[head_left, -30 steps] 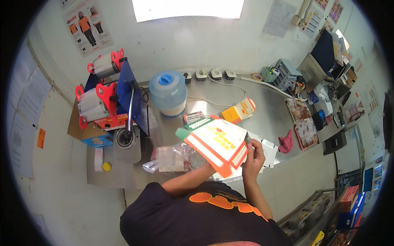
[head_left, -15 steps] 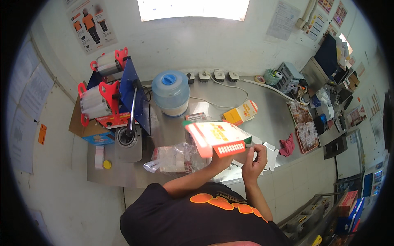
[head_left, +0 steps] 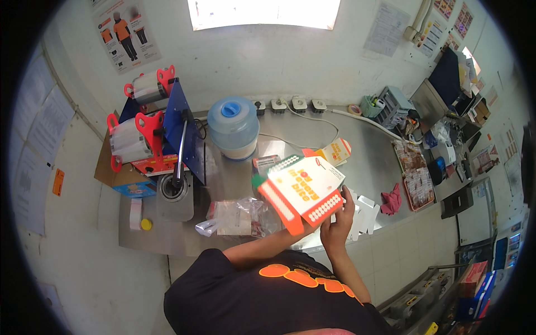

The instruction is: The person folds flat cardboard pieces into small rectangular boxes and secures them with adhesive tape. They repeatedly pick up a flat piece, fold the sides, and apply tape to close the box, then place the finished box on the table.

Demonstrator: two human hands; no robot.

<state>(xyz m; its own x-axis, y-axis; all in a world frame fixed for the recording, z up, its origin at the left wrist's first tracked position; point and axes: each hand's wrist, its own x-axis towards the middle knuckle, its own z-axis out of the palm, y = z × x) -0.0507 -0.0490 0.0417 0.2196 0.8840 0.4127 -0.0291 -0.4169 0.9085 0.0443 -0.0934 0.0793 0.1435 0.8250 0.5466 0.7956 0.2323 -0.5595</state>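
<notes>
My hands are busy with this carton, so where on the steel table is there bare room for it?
The widest bare patch on the table is between the yellow box, trays and pink cloth. A small strip lies before the machine, between yellow lid and bag. It's crowded around machine and jug, and beneath the carton.

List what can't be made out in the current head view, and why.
Head view:
- Left hand: hidden behind the white-and-red carton; only the left forearm shows clearly.
- Right hand: exact finger contact unclear, partly masked by the carton's edge.
- Yellow carton: lower part covered by the nearer carton.
- Window: blown out by glare, cut off by the top edge.
- Wall sheet: print too small.
</notes>
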